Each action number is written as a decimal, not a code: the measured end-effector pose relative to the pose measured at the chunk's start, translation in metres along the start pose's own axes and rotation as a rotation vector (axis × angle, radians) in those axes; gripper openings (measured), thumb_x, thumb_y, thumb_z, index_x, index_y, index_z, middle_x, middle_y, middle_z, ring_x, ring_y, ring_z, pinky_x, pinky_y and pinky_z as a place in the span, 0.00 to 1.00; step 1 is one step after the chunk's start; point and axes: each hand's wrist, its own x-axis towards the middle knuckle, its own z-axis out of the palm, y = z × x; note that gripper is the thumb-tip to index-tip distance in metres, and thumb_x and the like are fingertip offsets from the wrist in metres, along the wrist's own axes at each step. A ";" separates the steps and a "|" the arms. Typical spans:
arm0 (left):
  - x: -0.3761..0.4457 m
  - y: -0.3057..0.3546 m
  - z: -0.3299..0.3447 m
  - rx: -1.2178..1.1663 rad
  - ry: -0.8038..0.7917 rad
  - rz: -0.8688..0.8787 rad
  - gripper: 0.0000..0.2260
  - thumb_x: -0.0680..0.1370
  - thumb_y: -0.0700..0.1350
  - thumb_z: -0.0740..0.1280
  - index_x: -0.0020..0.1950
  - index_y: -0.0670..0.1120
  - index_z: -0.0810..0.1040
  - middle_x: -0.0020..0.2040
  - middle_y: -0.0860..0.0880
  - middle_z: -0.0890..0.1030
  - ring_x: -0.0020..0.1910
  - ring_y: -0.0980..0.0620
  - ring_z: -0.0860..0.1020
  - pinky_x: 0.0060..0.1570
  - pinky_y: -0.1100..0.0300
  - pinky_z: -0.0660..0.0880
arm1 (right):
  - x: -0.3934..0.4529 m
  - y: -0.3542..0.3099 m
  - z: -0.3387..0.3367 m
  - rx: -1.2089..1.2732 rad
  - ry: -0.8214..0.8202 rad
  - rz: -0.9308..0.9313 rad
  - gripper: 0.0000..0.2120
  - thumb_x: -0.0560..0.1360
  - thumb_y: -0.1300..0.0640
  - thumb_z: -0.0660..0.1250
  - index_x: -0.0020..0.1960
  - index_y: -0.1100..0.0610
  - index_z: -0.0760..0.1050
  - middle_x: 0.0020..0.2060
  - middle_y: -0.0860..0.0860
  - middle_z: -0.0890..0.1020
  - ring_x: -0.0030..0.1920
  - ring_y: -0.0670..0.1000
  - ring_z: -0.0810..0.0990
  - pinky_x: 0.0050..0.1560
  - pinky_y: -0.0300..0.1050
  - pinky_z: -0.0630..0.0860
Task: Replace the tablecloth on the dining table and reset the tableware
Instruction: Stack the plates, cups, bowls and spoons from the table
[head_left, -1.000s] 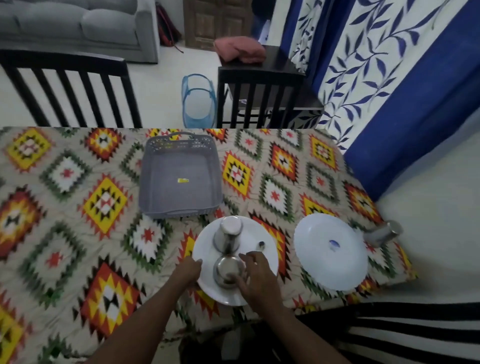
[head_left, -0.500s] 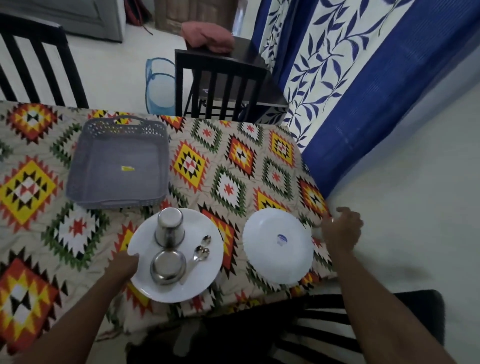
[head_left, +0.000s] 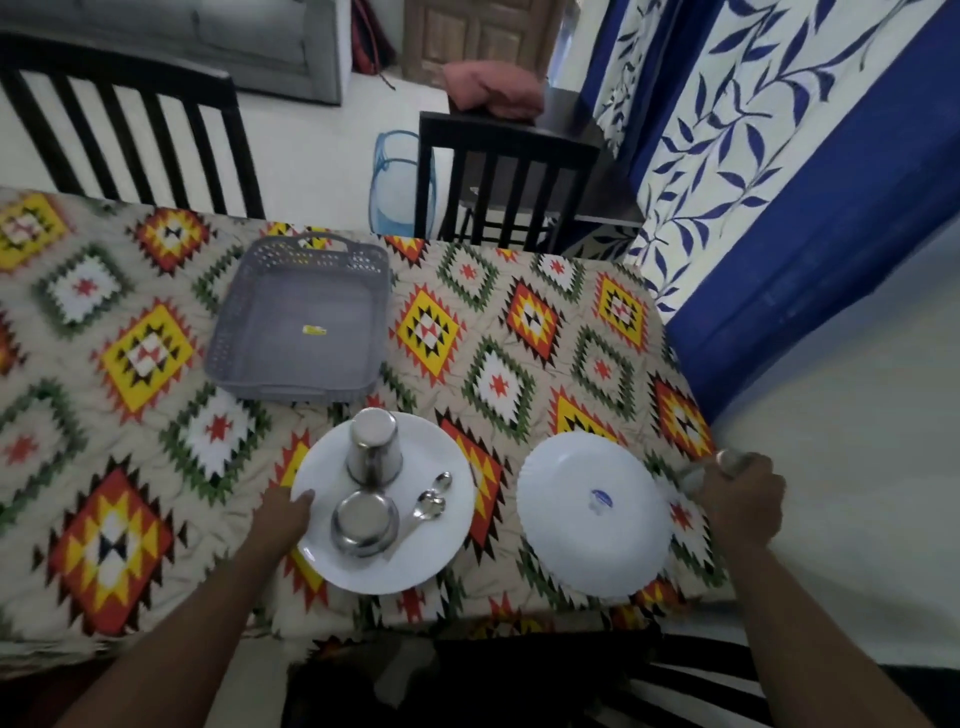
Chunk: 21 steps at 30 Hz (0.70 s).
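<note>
— Laid where? Patterned tablecloth (head_left: 156, 358) spread flat over the tabletop, hanging over the near edge. On it, by the near edge, two white plates side by side, not touching.

— Left one? White plate (head_left: 441, 545) carrying an upturned steel tumbler (head_left: 374, 449), a small steel bowl (head_left: 363, 522) just in front of it, and two spoons (head_left: 431, 501) lying to the bowl's right. Left hand (head_left: 283, 519) at the plate's left rim, fingers (head_left: 301, 501) curled onto the rim's edge.

— Right one? Second white plate (head_left: 592, 514), seemingly upside down, bare apart from a small blue mark (head_left: 600, 497) near its middle; lettering too small to read.

— Right hand (head_left: 740, 499)? Just right of that plate at the tabletop's right edge, fingers closed round a second steel tumbler (head_left: 727, 460); only its top shows above the knuckles.

— Beyond the fingers? Grey perforated plastic basket (head_left: 301, 384) just behind the left plate, with a yellow sticker (head_left: 314, 329) on its floor; print unreadable. Nothing standing between basket and plates.

— Further out? Two dark slatted chairs (head_left: 498, 171) at the far side, a pink cloth (head_left: 493, 88) bundled on the dark surface behind the right one, a clear blue bin (head_left: 395, 176) on the floor between. Blue and white leaf-print curtain (head_left: 753, 130) to the right, grey sofa (head_left: 208, 36) at far left.
</note>
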 end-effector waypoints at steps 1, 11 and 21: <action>0.001 -0.002 -0.001 -0.018 0.021 -0.003 0.23 0.81 0.47 0.66 0.69 0.32 0.67 0.65 0.32 0.73 0.62 0.34 0.74 0.60 0.46 0.70 | -0.010 -0.010 -0.001 0.054 0.045 -0.063 0.18 0.75 0.49 0.68 0.59 0.60 0.72 0.53 0.63 0.77 0.49 0.66 0.78 0.49 0.58 0.77; 0.000 -0.007 -0.003 0.017 -0.077 0.067 0.20 0.83 0.50 0.63 0.67 0.36 0.72 0.64 0.35 0.76 0.62 0.38 0.75 0.57 0.52 0.70 | -0.187 -0.181 0.016 0.593 -0.344 -0.750 0.18 0.76 0.50 0.72 0.63 0.52 0.74 0.55 0.47 0.77 0.52 0.45 0.78 0.45 0.45 0.83; 0.018 -0.018 -0.017 0.052 -0.237 0.145 0.20 0.81 0.55 0.64 0.64 0.41 0.75 0.58 0.41 0.80 0.56 0.43 0.78 0.55 0.52 0.75 | -0.266 -0.252 0.050 0.306 -0.401 -1.026 0.25 0.72 0.41 0.67 0.67 0.47 0.73 0.54 0.46 0.75 0.50 0.47 0.77 0.44 0.43 0.78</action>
